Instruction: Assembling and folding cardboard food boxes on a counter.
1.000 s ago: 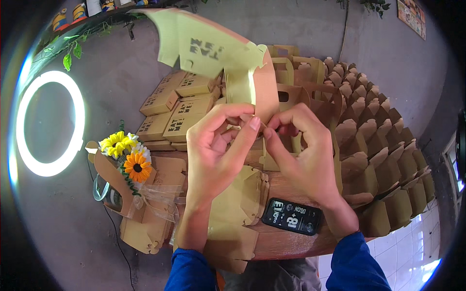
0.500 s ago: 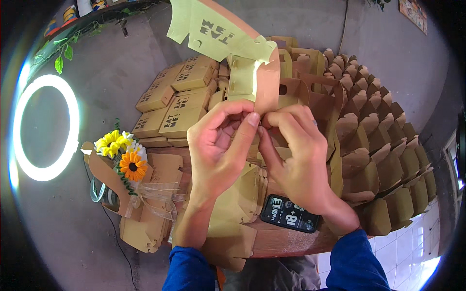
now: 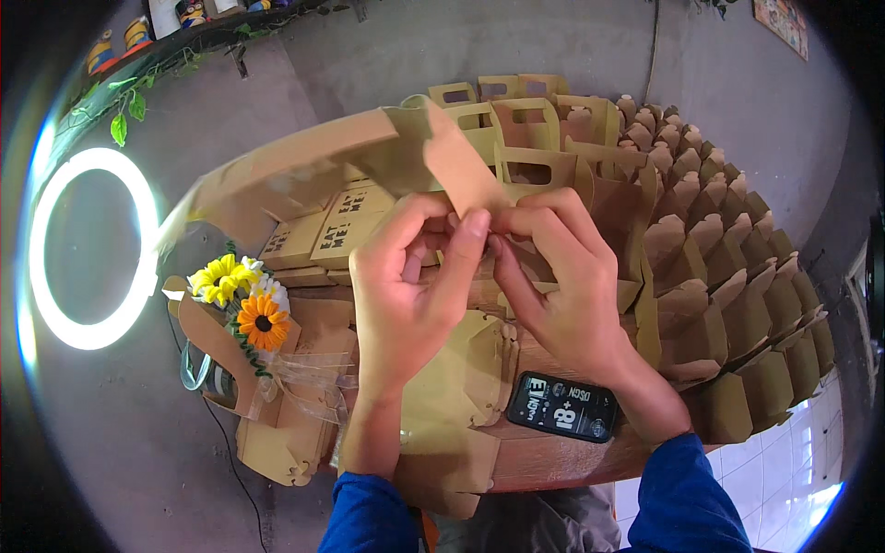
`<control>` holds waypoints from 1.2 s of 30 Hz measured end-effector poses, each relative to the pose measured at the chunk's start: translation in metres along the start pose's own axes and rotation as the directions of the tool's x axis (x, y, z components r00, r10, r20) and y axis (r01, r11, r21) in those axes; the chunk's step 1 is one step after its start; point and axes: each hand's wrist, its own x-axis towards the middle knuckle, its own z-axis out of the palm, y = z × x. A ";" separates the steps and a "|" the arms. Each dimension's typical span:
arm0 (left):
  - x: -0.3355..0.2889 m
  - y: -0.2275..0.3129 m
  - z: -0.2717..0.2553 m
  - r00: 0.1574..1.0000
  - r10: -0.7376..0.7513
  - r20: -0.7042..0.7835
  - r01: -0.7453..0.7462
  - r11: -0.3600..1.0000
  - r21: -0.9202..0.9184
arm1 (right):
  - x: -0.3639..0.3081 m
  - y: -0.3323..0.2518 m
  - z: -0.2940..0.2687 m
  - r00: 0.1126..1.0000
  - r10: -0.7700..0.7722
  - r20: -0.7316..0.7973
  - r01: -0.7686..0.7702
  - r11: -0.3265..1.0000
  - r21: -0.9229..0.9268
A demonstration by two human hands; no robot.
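Up in front of me hangs a partly folded brown cardboard box [image 3: 461, 166], its long panel stretching out to the left and blurred at the far end. My left hand [image 3: 406, 286] pinches the box's near corner between thumb and fingers. From the other side my right hand [image 3: 562, 267] grips the same corner, its fingertips nearly meeting the left thumb. The tips of some fingers are hidden behind the card. Below the hands, flat unfolded box blanks [image 3: 447, 382] lie on the reddish wooden table [image 3: 544, 470].
A black phone [image 3: 562, 405] lies near the right forearm. Closed printed boxes [image 3: 355, 226] are stacked behind the raised box. Handled carton carriers [image 3: 525, 124] and rows of open cartons [image 3: 682, 313] fill the right. Artificial flowers [image 3: 263, 323] and a glowing ring light [image 3: 92, 249] stand left.
The box has turned in my hands: its long panel, which pointed up and showed its inside, now swings out to the left. Both hands keep their pinch at almost the same place.
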 end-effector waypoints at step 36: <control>0.004 -0.011 -0.008 0.989 -0.035 0.141 0.070 0.966 -0.248 | 0.015 0.023 -0.021 0.991 0.046 0.122 -0.091 0.915 0.392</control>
